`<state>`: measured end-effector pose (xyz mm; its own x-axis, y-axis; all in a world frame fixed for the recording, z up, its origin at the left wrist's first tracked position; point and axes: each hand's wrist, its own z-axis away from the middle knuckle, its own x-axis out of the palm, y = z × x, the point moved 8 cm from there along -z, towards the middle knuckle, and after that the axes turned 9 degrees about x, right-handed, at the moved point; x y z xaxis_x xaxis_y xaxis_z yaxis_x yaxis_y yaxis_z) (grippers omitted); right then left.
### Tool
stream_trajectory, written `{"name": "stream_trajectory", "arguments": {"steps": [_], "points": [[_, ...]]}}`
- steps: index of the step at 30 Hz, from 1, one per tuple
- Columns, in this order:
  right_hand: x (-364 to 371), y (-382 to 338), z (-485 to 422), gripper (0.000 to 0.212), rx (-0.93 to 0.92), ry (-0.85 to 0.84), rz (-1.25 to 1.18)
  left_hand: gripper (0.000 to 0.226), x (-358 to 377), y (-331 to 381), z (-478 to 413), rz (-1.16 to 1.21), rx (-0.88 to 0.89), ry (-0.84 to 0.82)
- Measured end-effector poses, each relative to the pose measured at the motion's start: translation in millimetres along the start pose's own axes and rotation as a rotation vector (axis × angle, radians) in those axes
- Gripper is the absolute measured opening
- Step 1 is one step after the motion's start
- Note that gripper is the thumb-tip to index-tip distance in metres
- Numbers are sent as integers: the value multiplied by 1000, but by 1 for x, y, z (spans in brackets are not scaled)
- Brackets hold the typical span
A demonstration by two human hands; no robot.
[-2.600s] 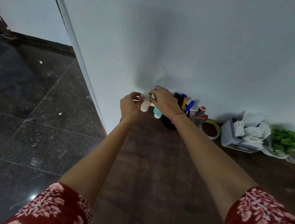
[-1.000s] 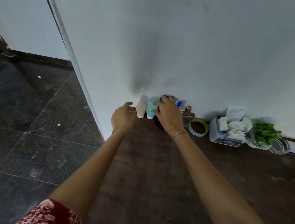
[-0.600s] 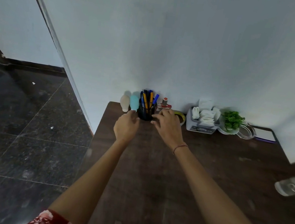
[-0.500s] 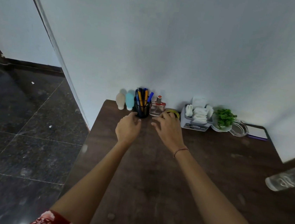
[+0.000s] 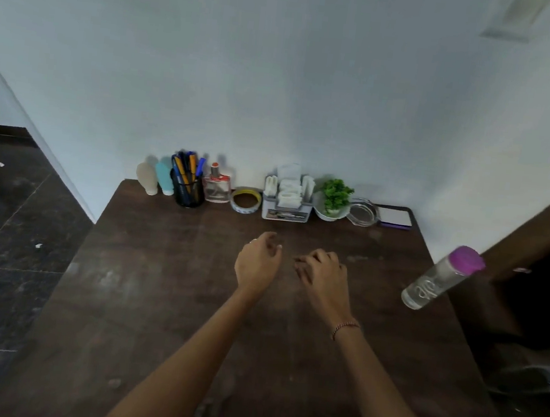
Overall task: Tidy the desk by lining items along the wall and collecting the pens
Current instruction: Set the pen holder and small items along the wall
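White painted wall [image 5: 280,89] backs a dark brown wooden desk [image 5: 152,314]. Mid-desk hover the left hand [image 5: 256,266] and right hand [image 5: 325,279], fingers loosely curled, holding nothing. Against the wall, a black mesh cup [image 5: 189,193], between a clear glass perfume bottle [image 5: 216,188] and a teal squeeze bottle [image 5: 163,175], holds blue and orange pens [image 5: 185,167].
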<state>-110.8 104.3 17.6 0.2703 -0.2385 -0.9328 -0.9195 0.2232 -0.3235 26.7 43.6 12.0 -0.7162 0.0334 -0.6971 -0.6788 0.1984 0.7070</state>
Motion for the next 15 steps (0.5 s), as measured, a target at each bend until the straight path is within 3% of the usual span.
{"name": "stream_trajectory", "arguments": {"steps": [5, 15], "points": [[-30, 67, 8, 20, 33, 46, -33, 36, 53, 46, 9, 26, 36, -42], [-138, 164, -4, 19, 101, 364, -114, 35, 141, 168, 12, 234, 218, -109]]}}
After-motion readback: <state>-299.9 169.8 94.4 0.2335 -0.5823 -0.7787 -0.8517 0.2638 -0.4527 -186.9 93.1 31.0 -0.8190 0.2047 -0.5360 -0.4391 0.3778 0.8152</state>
